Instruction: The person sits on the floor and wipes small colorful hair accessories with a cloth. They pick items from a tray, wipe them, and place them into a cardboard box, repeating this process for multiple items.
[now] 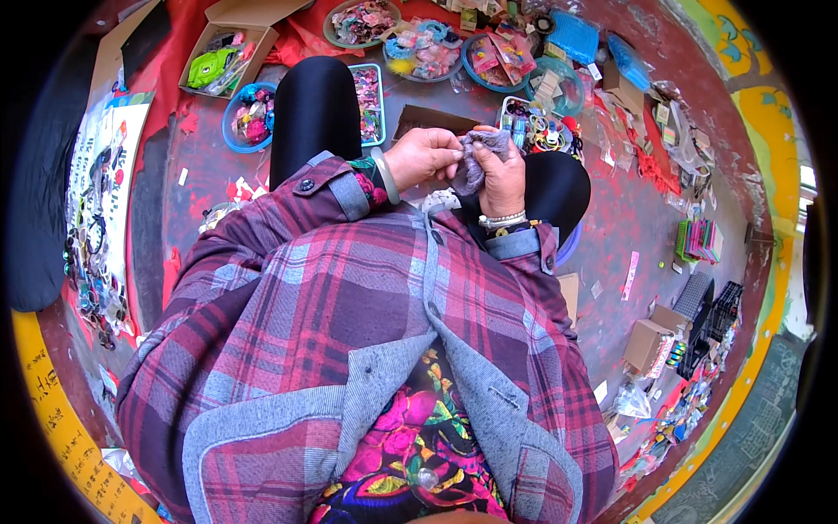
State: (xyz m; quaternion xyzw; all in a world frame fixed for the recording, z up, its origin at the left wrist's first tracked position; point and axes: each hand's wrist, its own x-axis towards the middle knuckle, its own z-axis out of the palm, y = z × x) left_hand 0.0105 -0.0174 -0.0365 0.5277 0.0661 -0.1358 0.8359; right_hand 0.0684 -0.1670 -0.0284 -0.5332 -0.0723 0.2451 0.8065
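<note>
Between my knees I hold a small greyish-purple piece of knitted or crumpled fabric (471, 171); its exact kind is hard to make out. My right hand (504, 185) is wrapped round it, thumb on top. At its left edge my left hand (421, 159) is closed in a pinch, fingertips against the fabric. Whatever finer thing may lie between those fingertips is too small to see. Just beyond my hands stands an open brown cardboard box (434, 119), partly hidden by them.
Ahead are a blue basin (229, 131) of trinkets, a white-rimmed tray (382, 122) of small pieces and a basket (509, 106) of hair ties. Sunglasses (94, 253) lie along a white board at left. At right are a green-pink rack (698, 240) and a cardboard box (648, 348).
</note>
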